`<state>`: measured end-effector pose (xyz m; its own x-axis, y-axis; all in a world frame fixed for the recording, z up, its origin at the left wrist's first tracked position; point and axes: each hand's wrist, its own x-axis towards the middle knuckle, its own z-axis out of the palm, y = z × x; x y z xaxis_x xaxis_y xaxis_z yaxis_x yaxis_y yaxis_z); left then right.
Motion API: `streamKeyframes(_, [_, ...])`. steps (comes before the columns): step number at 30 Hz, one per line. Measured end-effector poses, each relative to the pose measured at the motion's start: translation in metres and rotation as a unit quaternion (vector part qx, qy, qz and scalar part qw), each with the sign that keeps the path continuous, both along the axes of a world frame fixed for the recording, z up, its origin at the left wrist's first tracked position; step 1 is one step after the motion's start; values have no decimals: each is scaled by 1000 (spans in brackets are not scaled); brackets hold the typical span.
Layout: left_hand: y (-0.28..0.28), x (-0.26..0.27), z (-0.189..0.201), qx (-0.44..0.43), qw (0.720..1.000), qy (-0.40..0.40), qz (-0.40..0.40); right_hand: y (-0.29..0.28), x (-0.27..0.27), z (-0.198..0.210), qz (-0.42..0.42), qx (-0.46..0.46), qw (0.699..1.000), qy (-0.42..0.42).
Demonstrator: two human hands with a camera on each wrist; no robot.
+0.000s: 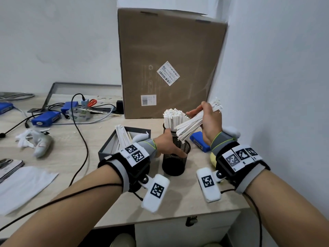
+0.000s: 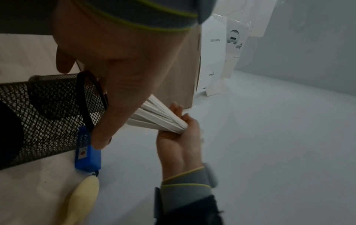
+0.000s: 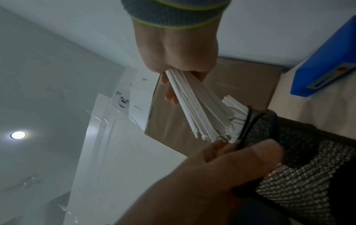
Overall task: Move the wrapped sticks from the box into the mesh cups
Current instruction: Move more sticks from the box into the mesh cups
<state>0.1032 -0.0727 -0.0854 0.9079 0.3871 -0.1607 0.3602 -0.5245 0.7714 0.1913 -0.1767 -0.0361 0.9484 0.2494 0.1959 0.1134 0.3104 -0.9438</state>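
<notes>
My right hand [image 1: 206, 114] grips a fanned bundle of white wrapped sticks [image 1: 190, 126], tilted, with its lower end over the mouth of the near black mesh cup [image 1: 175, 161]. My left hand [image 1: 170, 145] holds that cup by its upper wall, thumb on the near side. Right behind it stands a second mesh cup packed with upright sticks [image 1: 173, 115]. The dark grey box [image 1: 108, 146] at left holds more sticks [image 1: 122, 136]. In the right wrist view the bundle [image 3: 200, 111] points at the cup's rim [image 3: 248, 121]. The left wrist view shows the cup's mesh [image 2: 48, 115] and the bundle [image 2: 159, 120].
A large cardboard carton [image 1: 169, 63] stands behind the cups against the right wall. A blue device [image 1: 198, 140] lies right of the cups. Cables, blue boxes [image 1: 46, 118] and crumpled white cloth [image 1: 33, 139] clutter the left; a white sheet [image 1: 23, 188] and a phone lie at the near left.
</notes>
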Motion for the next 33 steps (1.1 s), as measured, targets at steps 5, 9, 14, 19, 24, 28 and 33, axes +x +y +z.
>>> streamKeyframes(5, [-1, -14, -4, -32, 999, -17, -18, 1, 1, -32, 31, -82, 996, 15])
streamKeyframes(9, [-1, -17, -5, -38, 999, -21, -23, 1, -3, -40, 81, -147, 985, 27])
streamKeyframes(14, [0, -19, -5, -21, 999, -20, -28, 9, -4, -48, 108, -296, 947, -58])
streamKeyframes(19, [-1, -20, -6, -14, 999, -21, -27, 10, 0, -73, 104, -410, 898, -123])
streamKeyframes(24, [-3, -23, -2, -23, 999, -25, -35, 7, -4, -73, 74, -408, 898, -150])
streamKeyframes(28, [-3, -26, -4, -20, 999, -35, -31, 4, -4, -69, 62, -372, 918, -122])
streamKeyframes(33, [-4, -25, -8, -37, 997, -47, -48, 3, -5, -65, 34, -299, 945, -130])
